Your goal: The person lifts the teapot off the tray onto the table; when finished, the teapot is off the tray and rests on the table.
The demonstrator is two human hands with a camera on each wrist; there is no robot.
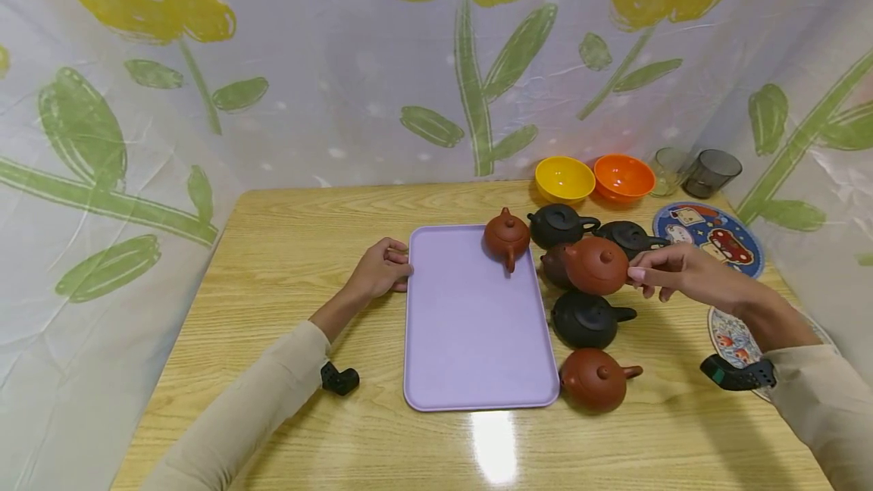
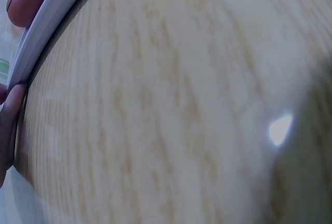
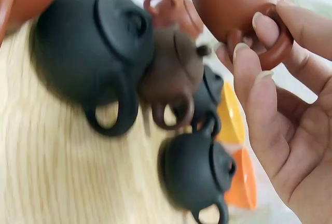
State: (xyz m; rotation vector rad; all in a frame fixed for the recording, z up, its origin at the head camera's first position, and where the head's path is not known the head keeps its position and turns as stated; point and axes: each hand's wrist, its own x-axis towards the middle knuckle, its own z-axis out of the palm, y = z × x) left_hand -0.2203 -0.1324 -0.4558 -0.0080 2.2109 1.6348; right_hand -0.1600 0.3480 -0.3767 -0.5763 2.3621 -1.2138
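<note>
My right hand grips the handle of a reddish-brown clay teapot, with fingers curled through the handle in the right wrist view. That teapot is held up over a dark brown teapot, partly hiding it in the head view. My left hand holds the left rim of a lilac tray, thumb and fingers at the edge. On the tray's far right corner stands another reddish-brown teapot. Right of the tray are a black teapot and, nearer, a reddish-brown teapot.
Two more black teapots stand at the back right. Behind them are a yellow bowl, an orange bowl, a clear glass and a dark glass. Round patterned mats, one blue, lie along the table's right side.
</note>
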